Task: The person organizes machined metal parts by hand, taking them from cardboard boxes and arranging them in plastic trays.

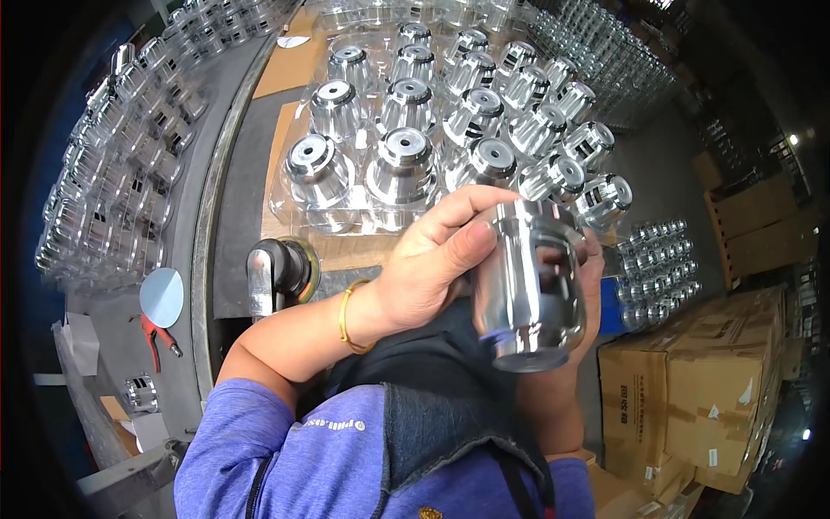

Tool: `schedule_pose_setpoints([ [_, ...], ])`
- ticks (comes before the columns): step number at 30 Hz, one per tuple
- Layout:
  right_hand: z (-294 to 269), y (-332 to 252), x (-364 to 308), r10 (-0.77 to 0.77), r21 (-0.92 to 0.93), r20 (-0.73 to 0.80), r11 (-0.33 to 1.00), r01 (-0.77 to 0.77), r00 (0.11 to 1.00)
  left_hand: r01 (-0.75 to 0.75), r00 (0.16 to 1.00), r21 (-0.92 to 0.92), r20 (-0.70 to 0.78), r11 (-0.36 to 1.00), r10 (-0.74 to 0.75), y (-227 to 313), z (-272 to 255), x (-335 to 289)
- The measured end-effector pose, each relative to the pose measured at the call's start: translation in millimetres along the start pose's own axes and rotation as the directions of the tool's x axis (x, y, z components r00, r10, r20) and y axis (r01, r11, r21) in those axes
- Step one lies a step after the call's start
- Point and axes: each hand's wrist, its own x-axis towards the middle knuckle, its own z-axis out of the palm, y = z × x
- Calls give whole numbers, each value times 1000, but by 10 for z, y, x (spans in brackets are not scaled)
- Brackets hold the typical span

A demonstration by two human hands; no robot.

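I hold a shiny polished metal cup-shaped part (532,290) up close in front of me with both hands. My left hand (432,264) grips its left side, thumb laid across the body and fingers curled over its top; a gold bangle is on that wrist. My right hand (590,277) is mostly hidden behind the part, only its fingers showing along the right edge. Beyond my hands lies a clear plastic tray (290,203) filled with several similar finned metal parts (402,160) standing in rows.
A handheld power tool (281,272) rests on the workbench by the tray. Racks of more shiny parts (121,173) line the left and the far right. Red-handled pliers (156,337) and a round blue disc (162,297) lie at left. Cardboard boxes (692,389) stand at the right.
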Motion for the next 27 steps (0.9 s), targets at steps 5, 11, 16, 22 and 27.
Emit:
schedule_pose_setpoints([
  [5,-61,-46,31,50,-269,322,962,41,945,-32,989,805,111,593,-98,475,79,0],
  [11,-167,60,-20,-74,-225,210,967,122,975,40,999,458,9,888,-50,219,36,21],
  [16,64,2,-37,201,173,27,964,-203,979,18,999,160,-46,987,-10,-26,29,-28],
  [22,-99,-44,-64,-101,-485,-1,870,88,995,-28,998,280,60,960,12,70,114,45],
  [27,-40,-91,-90,-279,-108,93,952,288,956,9,996,309,81,951,-36,121,205,95],
])
